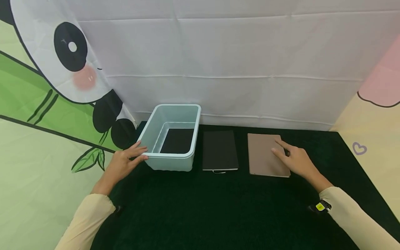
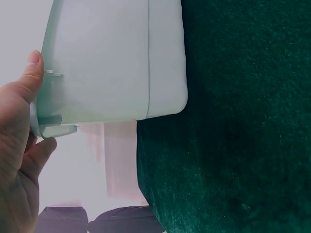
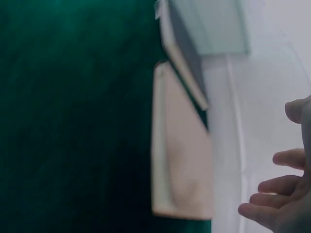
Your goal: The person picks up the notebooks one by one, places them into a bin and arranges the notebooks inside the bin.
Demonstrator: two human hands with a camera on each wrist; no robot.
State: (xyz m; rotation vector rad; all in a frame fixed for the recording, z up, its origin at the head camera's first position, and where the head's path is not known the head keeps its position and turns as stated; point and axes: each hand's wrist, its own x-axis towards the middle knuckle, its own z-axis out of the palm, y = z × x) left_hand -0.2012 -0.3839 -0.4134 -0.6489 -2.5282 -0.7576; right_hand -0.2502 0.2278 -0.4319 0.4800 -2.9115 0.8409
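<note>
My left hand [image 1: 125, 165] grips the near left corner of a pale blue-green plastic bin [image 1: 170, 161], thumb and fingers at its rim. In the left wrist view, the bin's side wall [image 2: 107, 58] stands beside my thumb [image 2: 31, 73]. A flat black rectangle [image 1: 177, 140] lies on the bin's floor. Over the right edge of a pinkish-beige notebook [image 1: 265, 156] hovers my right hand [image 1: 295, 158], fingers spread and holding nothing. The right wrist view shows these fingers [image 3: 279, 194] apart from the blurred beige notebook [image 3: 187, 155].
Between the bin and the beige notebook lies a black notebook [image 1: 220, 151] with a ribbon at its near edge. Everything rests on a dark green cloth-covered table [image 1: 203, 211]. A white cloth [image 1: 234, 62] hangs behind, and a printed cartoon cloth [image 1: 47, 139] hangs at the left.
</note>
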